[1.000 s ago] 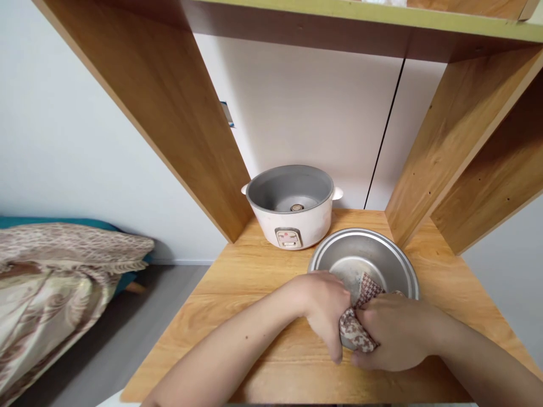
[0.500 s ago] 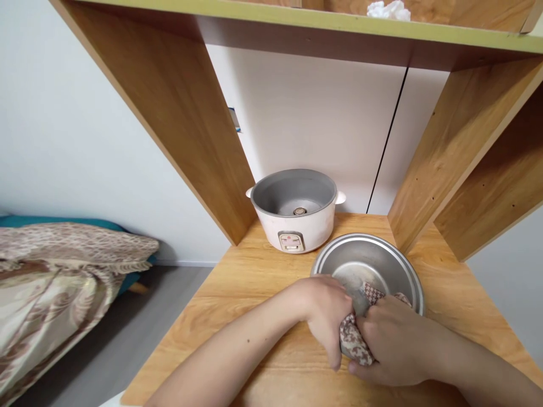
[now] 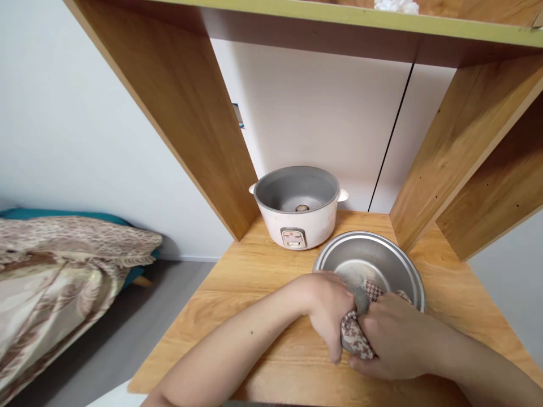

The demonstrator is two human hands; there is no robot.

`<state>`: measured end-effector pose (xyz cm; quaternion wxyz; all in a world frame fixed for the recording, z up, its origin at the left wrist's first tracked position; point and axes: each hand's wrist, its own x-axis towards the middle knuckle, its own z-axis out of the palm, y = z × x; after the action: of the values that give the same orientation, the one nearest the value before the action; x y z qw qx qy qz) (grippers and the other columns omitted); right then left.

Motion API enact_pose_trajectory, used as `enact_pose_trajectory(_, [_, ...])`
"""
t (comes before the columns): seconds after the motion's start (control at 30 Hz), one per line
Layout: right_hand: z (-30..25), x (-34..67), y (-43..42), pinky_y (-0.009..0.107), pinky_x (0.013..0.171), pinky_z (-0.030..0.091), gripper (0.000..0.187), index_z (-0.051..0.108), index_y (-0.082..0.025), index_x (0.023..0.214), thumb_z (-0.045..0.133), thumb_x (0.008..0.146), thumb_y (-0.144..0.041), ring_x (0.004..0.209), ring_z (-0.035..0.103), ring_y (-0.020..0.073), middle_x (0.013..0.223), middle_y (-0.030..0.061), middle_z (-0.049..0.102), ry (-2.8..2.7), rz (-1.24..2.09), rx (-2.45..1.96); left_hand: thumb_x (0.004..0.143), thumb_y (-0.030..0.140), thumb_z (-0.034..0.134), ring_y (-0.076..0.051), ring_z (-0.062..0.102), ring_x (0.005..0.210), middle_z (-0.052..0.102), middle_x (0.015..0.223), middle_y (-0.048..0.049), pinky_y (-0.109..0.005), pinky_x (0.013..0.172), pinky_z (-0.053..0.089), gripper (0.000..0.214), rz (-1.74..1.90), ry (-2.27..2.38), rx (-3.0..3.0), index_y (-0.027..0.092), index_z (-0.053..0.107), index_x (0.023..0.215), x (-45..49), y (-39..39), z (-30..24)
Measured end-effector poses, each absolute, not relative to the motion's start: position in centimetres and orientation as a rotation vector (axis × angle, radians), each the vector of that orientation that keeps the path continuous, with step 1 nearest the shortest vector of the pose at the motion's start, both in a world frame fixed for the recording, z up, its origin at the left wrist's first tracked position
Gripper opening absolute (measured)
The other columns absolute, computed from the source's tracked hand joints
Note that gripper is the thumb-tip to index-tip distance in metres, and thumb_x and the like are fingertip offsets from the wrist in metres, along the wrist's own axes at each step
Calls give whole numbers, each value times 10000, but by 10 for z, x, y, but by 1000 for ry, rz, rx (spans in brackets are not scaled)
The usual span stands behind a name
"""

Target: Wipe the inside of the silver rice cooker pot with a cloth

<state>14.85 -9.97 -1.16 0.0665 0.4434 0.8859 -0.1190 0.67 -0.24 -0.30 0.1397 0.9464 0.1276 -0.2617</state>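
- Closed around a brown-and-white patterned cloth (image 3: 355, 339), the right hand (image 3: 394, 336) has its fingers curled tight and presses the cloth on the near rim of a round silver metal bowl (image 3: 384, 254).
- The cloth is bunched. One part hangs over the outside of the rim and one part lies inside the bowl.
- The left hand (image 3: 328, 308) is curled shut over the near-left rim of the bowl, touching the cloth and just beside the right hand.
- The bowl stands upright on a light wooden table (image 3: 254, 294), toward its right half, with the opening up.
- Behind the bowl, near the back edge of the table, stands a white round rice cooker body (image 3: 299, 223). It has no lid; its grey inside and a small round part in the middle are visible. A small control panel faces the person.
- A slanted wooden side board (image 3: 190, 113) rises on the left of the table and another wooden side board (image 3: 449, 152) on the right. A yellow-green shelf edge (image 3: 339, 14) runs across the top, and something white and crumpled (image 3: 396, 5) lies on it.
- The back is a white wall (image 3: 322, 113) with a thin dark vertical line.
- Left of the table there is a grey floor (image 3: 127, 333), and further left a bed with a beige patterned blanket (image 3: 63, 265) over a teal base.
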Motion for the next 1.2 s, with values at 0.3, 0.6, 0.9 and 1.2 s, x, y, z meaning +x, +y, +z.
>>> enact_pose_trajectory(0.3, [-9, 148, -101, 371, 746, 448, 402, 737, -224, 901, 465, 917, -521, 736, 693, 256, 829, 69, 765, 2658, -483, 1392, 519, 571, 768, -256, 709, 735, 777, 783, -39, -332, 615, 501, 411, -780, 358, 2716, 249, 752, 772, 7, -3, -1])
enact_pose_trajectory(0.6, [-10, 152, -95, 340, 673, 410, 402, 724, -214, 865, 467, 926, -517, 693, 670, 226, 821, 61, 761, 2673, -464, 1269, 525, 593, 760, -253, 698, 693, 782, 792, -61, -347, 627, 530, 440, -738, 387, 2706, 233, 766, 778, 8, -9, 0])
enact_pose_trajectory(0.9, [-8, 150, -96, 340, 652, 412, 449, 749, -189, 820, 515, 880, -567, 705, 678, 246, 795, 94, 761, 2565, -425, 1350, 552, 606, 735, -259, 711, 701, 779, 783, -81, -350, 647, 555, 439, -670, 395, 2725, 218, 760, 753, 9, -16, -3])
enact_pose_trajectory(1.2, [-9, 155, -91, 357, 771, 459, 455, 732, -205, 837, 499, 876, -594, 746, 695, 245, 857, 84, 773, 2580, -664, 1343, 526, 510, 765, -261, 713, 683, 786, 805, -99, -337, 611, 548, 416, -784, 445, 2711, 189, 774, 790, 11, -14, -1])
